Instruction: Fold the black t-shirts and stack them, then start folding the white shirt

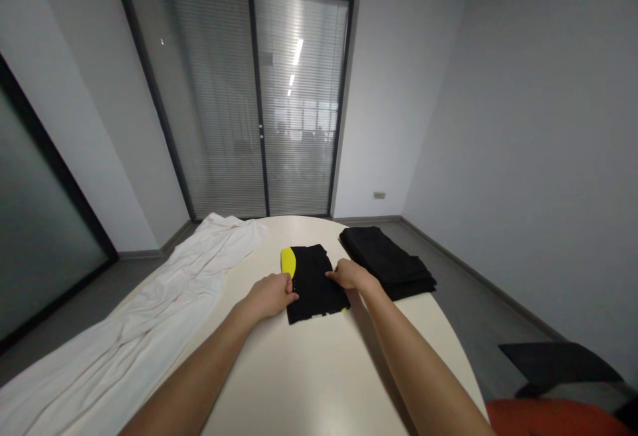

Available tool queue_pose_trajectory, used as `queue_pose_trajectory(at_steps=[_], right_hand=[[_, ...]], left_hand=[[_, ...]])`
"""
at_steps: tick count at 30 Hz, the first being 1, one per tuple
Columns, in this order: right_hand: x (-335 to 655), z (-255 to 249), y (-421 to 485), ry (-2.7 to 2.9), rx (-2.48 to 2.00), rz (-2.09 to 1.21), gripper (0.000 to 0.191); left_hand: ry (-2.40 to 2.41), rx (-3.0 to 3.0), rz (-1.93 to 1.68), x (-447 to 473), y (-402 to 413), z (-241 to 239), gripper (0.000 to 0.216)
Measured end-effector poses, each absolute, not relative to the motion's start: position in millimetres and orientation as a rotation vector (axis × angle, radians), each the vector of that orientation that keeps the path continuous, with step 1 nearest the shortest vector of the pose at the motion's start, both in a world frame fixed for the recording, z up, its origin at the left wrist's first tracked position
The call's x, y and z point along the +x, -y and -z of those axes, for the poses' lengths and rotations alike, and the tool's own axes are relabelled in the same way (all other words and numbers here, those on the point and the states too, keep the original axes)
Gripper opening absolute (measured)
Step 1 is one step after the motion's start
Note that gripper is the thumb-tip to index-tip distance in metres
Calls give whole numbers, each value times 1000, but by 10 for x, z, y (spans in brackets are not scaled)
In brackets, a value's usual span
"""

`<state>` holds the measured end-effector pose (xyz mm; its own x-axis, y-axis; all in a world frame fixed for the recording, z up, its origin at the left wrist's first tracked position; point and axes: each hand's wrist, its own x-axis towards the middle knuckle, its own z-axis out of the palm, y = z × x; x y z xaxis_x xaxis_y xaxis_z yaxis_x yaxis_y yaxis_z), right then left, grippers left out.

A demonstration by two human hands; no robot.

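A folded black garment with a yellow patch at its far left corner lies flat on the table, its near edge showing small white and yellow marks. At its left edge, my left hand is closed, with the thumb on top of the fabric. My right hand grips the opposite edge between thumb and fingers. The fingertips under the cloth are partly hidden. Just beyond my right hand sits a stack of folded black cloth, which reaches the table's right side.
A long, rumpled white cloth covers the left side of the pale rounded table. An orange-red chair seat with a black armrest stands at the lower right. Glass panels with blinds rise behind the table.
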<state>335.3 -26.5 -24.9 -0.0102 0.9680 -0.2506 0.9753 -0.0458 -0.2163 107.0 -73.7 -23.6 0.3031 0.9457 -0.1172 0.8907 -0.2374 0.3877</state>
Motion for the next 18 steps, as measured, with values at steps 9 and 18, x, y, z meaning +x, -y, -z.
queue_pose_trajectory(at_steps=[9, 18], right_hand=[[3409, 389, 160, -2107, 2283, 513, 66], [3370, 391, 190, -2121, 2312, 499, 56]], left_hand=[[-1150, 2137, -321, 1194, 762, 361, 28], [-1435, 2504, -342, 1139, 698, 780, 73]])
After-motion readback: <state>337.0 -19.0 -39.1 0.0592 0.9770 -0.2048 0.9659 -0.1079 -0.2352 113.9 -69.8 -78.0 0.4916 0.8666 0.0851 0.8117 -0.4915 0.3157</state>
